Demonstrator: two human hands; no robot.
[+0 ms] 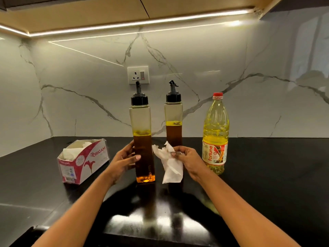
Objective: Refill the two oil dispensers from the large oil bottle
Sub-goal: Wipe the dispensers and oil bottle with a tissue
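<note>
One dispenser (143, 139) gripped by left hand (124, 159); right hand (189, 159) pinches tissue (173, 169) beside.

You face a white backsplash (71, 77) veined in grey, filling mid-frame. A socket plate (138, 75) sits at its centre. Across the top, a light strip (142, 23) glows under beige cabinets (89, 13). A glossy black countertop (35, 202) spans the lower frame, reflecting light.

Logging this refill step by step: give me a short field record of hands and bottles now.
left hand: grips the nearer clear square dispenser with black spout cap, part full
right hand: pinches a crumpled white paper tissue
farther clear dispenser: upright, capped, part full
large yellow oil bottle: upright, red cap on
pink tissue box: left, on black countertop
</note>
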